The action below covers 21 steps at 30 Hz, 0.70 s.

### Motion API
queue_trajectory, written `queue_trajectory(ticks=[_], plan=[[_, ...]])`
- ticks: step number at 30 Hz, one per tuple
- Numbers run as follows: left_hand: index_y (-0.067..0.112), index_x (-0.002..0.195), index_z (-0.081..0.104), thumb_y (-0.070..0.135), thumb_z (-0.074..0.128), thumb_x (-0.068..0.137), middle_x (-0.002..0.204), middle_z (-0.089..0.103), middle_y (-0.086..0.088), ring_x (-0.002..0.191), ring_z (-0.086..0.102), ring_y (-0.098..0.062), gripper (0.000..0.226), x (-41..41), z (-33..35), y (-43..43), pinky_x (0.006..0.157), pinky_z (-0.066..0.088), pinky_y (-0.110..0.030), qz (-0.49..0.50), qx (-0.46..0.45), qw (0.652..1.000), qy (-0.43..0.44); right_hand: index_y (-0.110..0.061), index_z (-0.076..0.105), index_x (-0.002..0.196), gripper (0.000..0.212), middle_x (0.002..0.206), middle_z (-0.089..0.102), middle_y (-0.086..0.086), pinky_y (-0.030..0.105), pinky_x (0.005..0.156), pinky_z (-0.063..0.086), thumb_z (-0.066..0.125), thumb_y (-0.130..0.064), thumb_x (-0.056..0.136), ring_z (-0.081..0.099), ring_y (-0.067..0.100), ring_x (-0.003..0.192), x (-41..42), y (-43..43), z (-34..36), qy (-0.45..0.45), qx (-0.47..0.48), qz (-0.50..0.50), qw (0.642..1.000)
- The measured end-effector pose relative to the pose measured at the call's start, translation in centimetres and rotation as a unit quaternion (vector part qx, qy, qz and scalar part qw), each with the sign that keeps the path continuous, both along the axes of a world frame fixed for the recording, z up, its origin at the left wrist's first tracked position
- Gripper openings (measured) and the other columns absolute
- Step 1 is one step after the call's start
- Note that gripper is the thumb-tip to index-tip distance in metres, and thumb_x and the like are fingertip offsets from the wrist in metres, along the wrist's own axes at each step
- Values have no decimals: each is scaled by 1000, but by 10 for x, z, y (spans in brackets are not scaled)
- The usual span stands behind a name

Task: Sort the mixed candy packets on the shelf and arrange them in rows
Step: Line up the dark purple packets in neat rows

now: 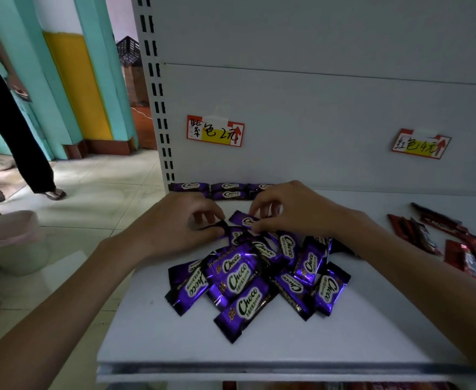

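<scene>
- Right hand (284, 209) pinches one purple packet (243, 220) at the far edge of the purple pile (248, 285); left hand (183, 220) pinches the dark end of a neighbouring wrapper (217, 228).
- Started row (227, 190) lies behind, against the back panel (315, 108).
- Best laid label-up, butted squarely to that row.

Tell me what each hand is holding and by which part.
The right hand pinches a purple Choco packet by its right end. The left hand pinches the dark crimped end of a second packet just below it.
</scene>
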<state>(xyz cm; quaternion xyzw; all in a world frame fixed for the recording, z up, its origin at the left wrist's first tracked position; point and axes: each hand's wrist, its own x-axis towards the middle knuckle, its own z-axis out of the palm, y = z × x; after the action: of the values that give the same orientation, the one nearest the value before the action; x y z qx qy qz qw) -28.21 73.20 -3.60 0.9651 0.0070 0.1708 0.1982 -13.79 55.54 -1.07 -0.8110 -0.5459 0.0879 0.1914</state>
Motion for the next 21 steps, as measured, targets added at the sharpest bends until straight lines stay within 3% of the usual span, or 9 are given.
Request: queue_trajectory(ticks=[7,12,16,21], plan=[[33,107,63,32,72,76,89,56,27,87,50,13,32,-11,3,1,63,39,-7,-5,-23,1000,15,-23,67,100,24,93,64,-9,5,68,41,72,-28,78,58,2,84,2,-13,6,0,-33,-21,999],[26,108,66,20,71,78,86,60,24,86,55,10,32,-8,3,0,69,43,-4,5,-54,999,-2,-21,68,99,23,93,65,-7,9,70,44,73,-24,76,60,3,83,1,-11,8,6,-41,-18,999],[28,114,60,15,59,88,90,58,23,84,56,11,29,-3,4,-3,69,40,-1,26,-123,991,-36,-20,70,99,22,91,67,-7,5,69,42,71,-23,78,61,4,83,1,-13,6,9,-3,-18,1000],[41,119,50,11,43,95,95,57,9,84,57,2,38,6,9,-5,71,46,-14,33,-262,963,-56,-22,70,95,20,88,67,-11,3,69,41,71,-16,76,59,-1,83,4,-15,6,26,96,-39,994]])
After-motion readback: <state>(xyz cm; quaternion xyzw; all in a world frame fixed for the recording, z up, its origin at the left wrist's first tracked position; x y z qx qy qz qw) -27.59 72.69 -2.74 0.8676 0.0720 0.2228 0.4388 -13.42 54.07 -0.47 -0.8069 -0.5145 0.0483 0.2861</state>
